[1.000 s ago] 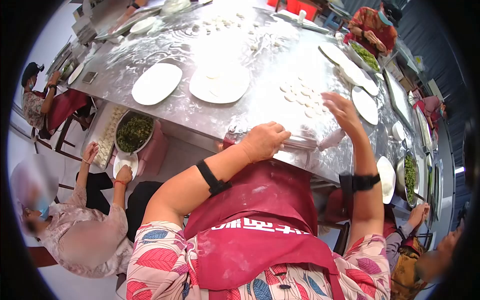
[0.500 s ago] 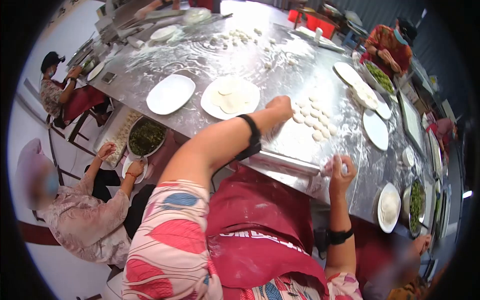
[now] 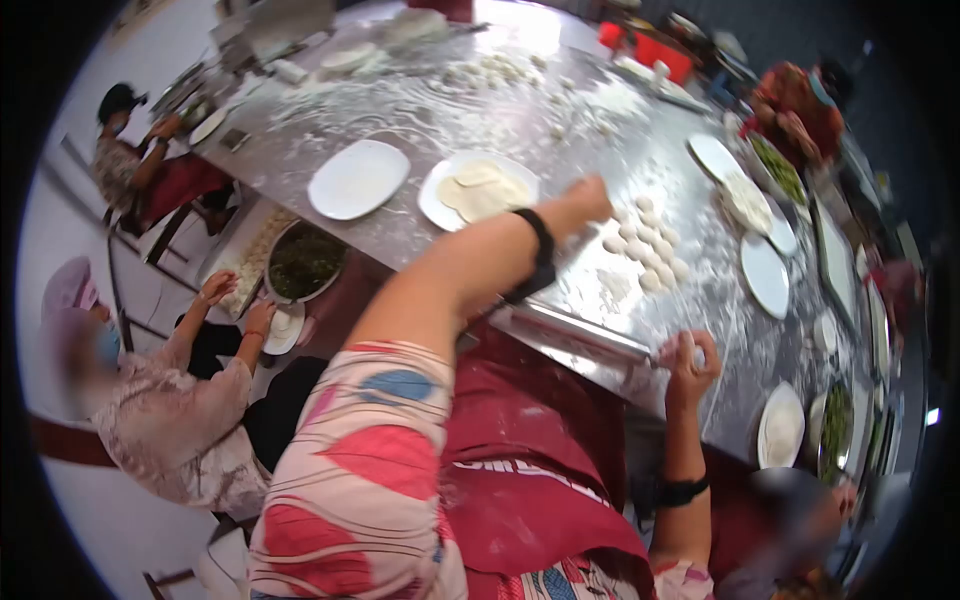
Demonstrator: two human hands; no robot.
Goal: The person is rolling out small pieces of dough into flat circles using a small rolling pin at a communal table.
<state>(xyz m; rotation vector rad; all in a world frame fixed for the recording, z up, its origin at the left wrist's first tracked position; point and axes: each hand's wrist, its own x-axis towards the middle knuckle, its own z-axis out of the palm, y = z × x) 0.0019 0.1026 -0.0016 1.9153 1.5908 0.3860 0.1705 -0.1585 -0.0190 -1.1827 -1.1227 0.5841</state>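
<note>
A: Nearest us, above the red apron, what has changed with our right hand?

B: It has drawn back from over the dough rounds to the near edge of the steel table. Its thumb and fingers curl toward each other in a ring, beside something pale and floury. We can't tell whether it grips that.

A: And the rounds themselves?

B: They sit in a loose cluster on the floured steel, beyond our right hand. Just in front of them lies a pale patch; flour or flattened dough, we can't say.

A: So our left hand has swapped places with the right?

B: More or less. It has gone from the near edge out to the side of the cluster. It looks bunched and narrow, but its fingertips are hidden, so we can't tell whether a round is in it. We'd judge the left is now the one placed to work at the rounds.

A: What lies past our left forearm?

B: A white plate with thin dough sheets overlapping on it, then a second plate to its left. Far across, more small dough pieces lie scattered in flour.
</note>
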